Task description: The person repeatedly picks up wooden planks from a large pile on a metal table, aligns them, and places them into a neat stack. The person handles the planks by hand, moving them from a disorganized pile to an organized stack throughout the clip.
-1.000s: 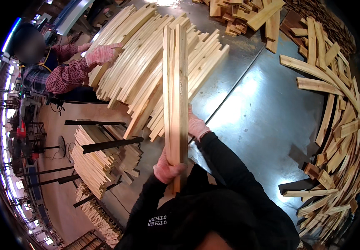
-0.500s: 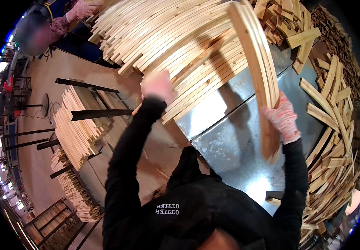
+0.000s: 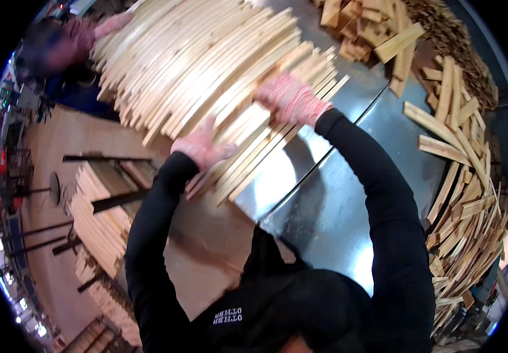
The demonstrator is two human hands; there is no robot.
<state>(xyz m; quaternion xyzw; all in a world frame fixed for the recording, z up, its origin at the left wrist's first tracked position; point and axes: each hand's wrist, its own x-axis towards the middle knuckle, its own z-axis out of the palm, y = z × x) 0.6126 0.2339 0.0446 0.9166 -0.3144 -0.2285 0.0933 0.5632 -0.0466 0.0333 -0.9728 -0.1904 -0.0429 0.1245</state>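
Both hands (image 3: 204, 147) (image 3: 289, 97) now flat on slats (image 3: 248, 147) — pale, curved wood.

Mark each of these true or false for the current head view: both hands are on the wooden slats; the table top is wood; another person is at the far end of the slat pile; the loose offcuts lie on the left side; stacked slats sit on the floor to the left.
1. Both hands rest on the wooden slats. True: the left hand and right hand lie on the near ends of the pile.
2. The table top is wood. False: the table is grey sheet metal with a seam.
3. Another person is at the far end of the pile. True.
4. Loose offcuts lie on the left. False: the offcuts are heaped along the right edge.
5. Stacked slats sit low on the left. True.
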